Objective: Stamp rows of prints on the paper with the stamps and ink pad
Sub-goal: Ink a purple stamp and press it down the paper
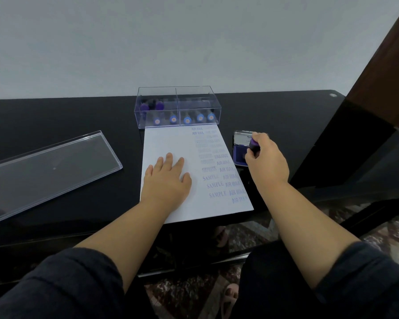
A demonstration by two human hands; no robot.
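- The clear lid (51, 169) lies flat on the table (55, 116) at far left, well apart from the work, probably set aside so the stamps can be reached.
- The left hand (168, 178) rests palm-down on the blank left part of the paper (171, 141), fingers straight and spread, gripping nothing; it looks meant to pin the sheet while stamping goes on.
- The clear box (176, 107) stands at the paper's far edge, spare stamps inside.
- Blue prints (217, 176) run down the paper's right side.
- The right hand (266, 160), arm reaching forward, curls round a purple stamp (254, 145) and holds it down at the open ink pad (240, 155) just beside the paper, apparently loading ink.
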